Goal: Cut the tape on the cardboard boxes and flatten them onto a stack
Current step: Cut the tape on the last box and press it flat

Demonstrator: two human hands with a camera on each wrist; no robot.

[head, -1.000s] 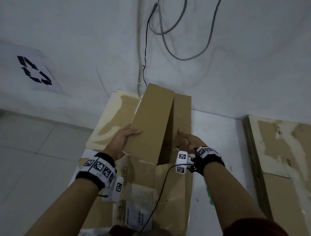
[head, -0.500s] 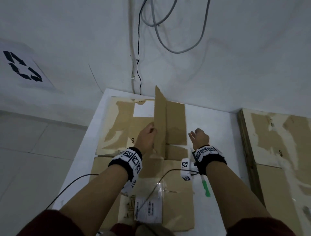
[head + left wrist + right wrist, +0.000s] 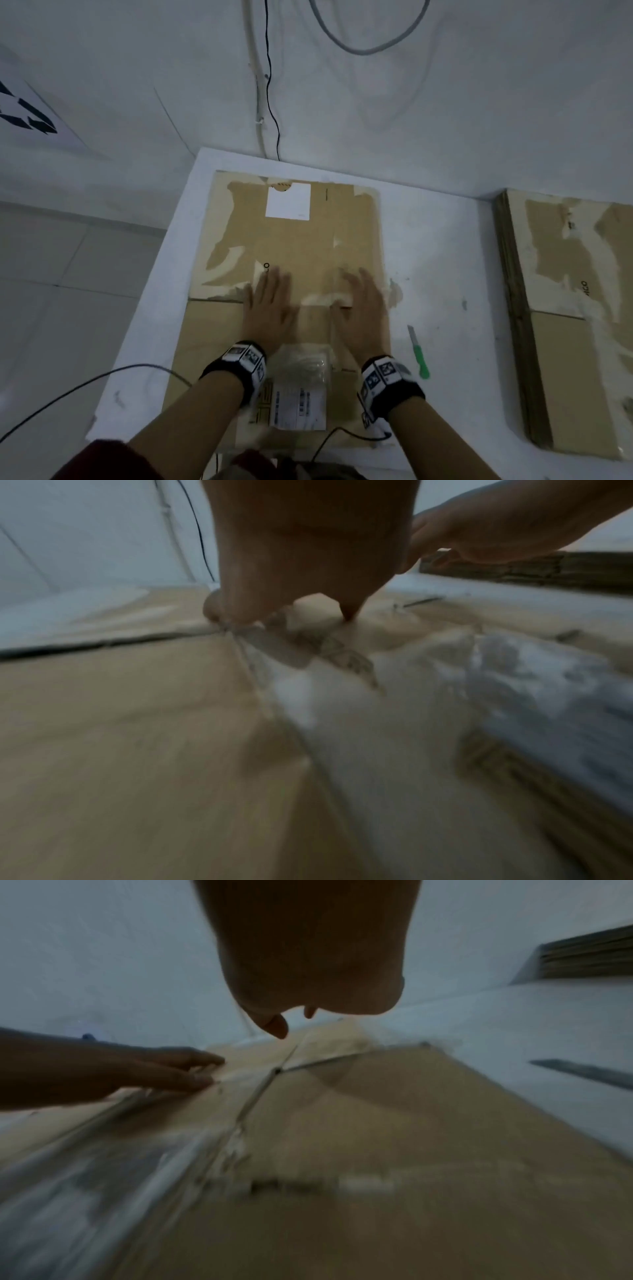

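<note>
A brown cardboard box (image 3: 291, 246) lies flat on the white table (image 3: 438, 260), with torn tape patches and a white label on its far half. My left hand (image 3: 270, 305) and my right hand (image 3: 363, 305) press palms down on its middle, side by side, fingers straight. A crumpled clear pouch with a shipping label (image 3: 301, 387) sits on the near panel between my wrists. In the left wrist view my left hand (image 3: 308, 561) presses the cardboard (image 3: 120, 723). In the right wrist view my right hand (image 3: 308, 961) hovers over the cardboard (image 3: 359, 1123).
A green-handled cutter (image 3: 418, 353) lies on the table right of my right hand. A stack of flattened boxes (image 3: 568, 308) stands at the right. Cables hang on the wall (image 3: 270, 85) behind. A black wire (image 3: 85, 387) crosses the table's left edge.
The upright flap that my hands held has gone down flat. Both hands now press on the flattened cardboard, and the view has moved closer over the table.
</note>
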